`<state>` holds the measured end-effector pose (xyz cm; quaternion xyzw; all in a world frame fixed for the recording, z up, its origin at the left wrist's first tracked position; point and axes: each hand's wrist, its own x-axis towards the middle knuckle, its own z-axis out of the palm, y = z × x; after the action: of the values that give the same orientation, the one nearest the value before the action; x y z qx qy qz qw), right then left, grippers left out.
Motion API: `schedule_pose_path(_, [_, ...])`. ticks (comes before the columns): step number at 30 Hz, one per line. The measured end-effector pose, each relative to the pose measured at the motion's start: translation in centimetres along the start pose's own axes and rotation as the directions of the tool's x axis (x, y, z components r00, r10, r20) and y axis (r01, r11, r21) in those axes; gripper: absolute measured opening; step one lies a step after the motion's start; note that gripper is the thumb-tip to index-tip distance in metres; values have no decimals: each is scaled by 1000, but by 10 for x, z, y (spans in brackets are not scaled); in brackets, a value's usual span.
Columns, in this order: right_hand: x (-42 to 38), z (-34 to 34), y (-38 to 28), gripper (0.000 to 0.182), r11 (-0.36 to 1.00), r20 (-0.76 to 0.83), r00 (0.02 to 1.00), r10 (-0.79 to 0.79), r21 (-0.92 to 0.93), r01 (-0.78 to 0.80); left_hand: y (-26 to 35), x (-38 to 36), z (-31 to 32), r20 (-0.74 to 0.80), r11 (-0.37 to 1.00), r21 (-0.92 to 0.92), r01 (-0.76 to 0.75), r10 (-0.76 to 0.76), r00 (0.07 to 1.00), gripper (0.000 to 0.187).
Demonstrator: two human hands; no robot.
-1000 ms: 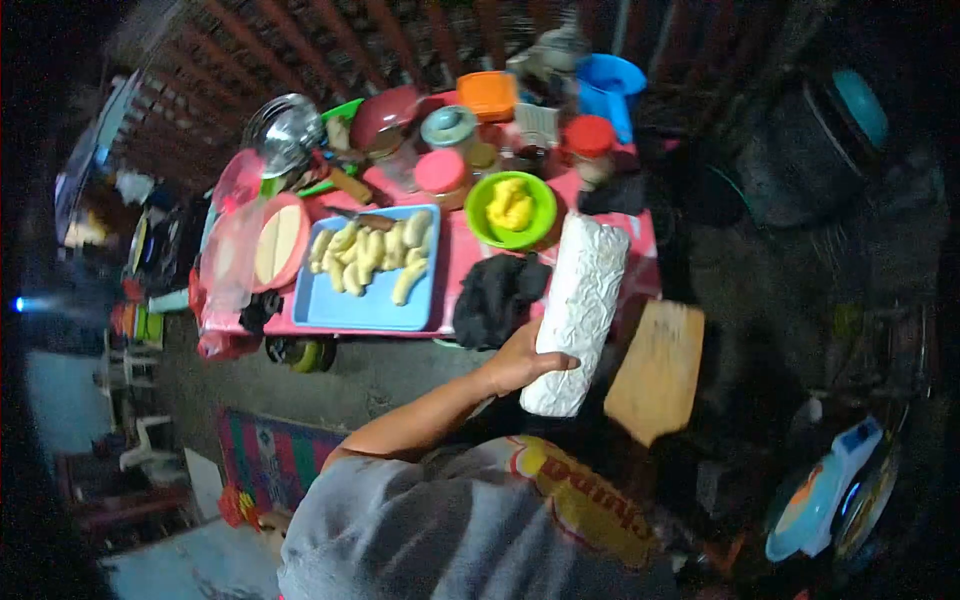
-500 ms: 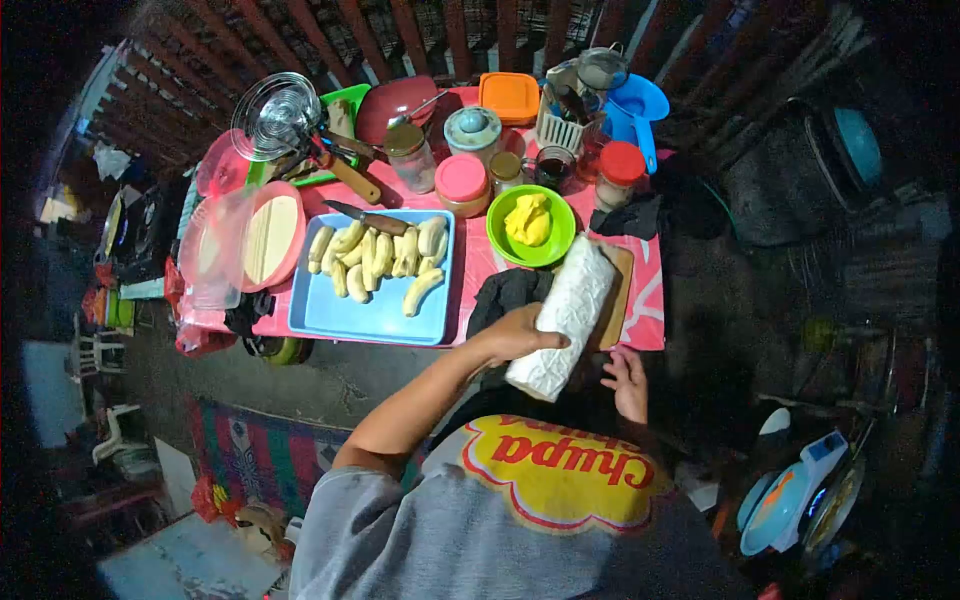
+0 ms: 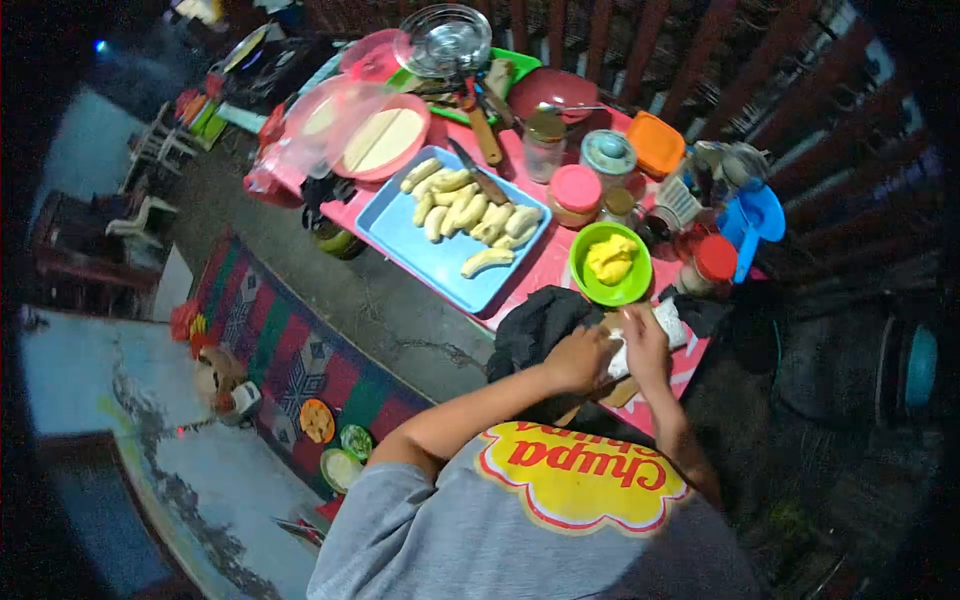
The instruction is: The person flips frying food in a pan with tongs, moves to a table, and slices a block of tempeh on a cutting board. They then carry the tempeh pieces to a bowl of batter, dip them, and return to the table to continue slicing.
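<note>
A white wrapped roll [image 3: 672,326] lies at the near right corner of the pink table, over a wooden board [image 3: 622,392]. My left hand [image 3: 582,358] is on the roll's left end, fingers curled against it. My right hand [image 3: 645,338] is closed over the roll's middle and hides part of it. Just beyond stands a green bowl [image 3: 592,289] with a yellow lump [image 3: 611,260] in it. A black cloth [image 3: 535,325] is left of my hands. Farther left, a blue tray [image 3: 468,292] holds several peeled bananas [image 3: 456,215] and a knife [image 3: 485,185].
Jars, including a red-lidded one [image 3: 714,258], stand beyond the green bowl. A blue dipper [image 3: 750,225] is at the far right, a pink plate [image 3: 385,145] at the left. A striped mat [image 3: 290,340] lies on the floor at left.
The view has turned, and the table now slants down to the right. The roll has been lowered onto the board. My right hand, apart from it before, now grips it.
</note>
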<state>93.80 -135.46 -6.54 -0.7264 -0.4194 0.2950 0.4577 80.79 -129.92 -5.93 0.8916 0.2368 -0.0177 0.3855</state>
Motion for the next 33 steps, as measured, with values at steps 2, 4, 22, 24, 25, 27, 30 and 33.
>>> schedule_pose_path(2, [50,34,-25,17,991,140,985,-105,101,92,-17,-17,16,-147,991,-55,-122,113,983,54])
schedule_pose_path(4, [102,72,-49,18,928,217,904,-369,31,372,-23,-36,20,-242,982,-141,-128,91,966,53])
schedule_pose_path(22, [236,211,-42,34,707,246,930,-273,-604,368,-84,-107,-19,-518,843,-498,201,-475,711,27])
schedule_pose_path(24, [214,168,-73,36,835,268,915,-303,-388,390,-80,-90,-13,-541,868,-439,233,-463,702,29])
schedule_pose_path(25, [197,143,-86,35,895,287,925,-247,-299,332,-79,-83,-7,-523,888,-344,306,-452,722,31])
schedule_pose_path(27, [155,94,-83,31,944,319,924,-210,-181,277,-77,-74,2,-508,876,-264,404,-483,713,33])
schedule_pose_path(30, [83,28,-66,24,997,369,929,-36,-52,60,-92,-67,20,-478,663,-729,171,-672,566,19])
schedule_pose_path(33, [26,16,22,31,996,422,906,45,-94,-5,-76,-56,11,-329,325,-940,-106,-775,540,16])
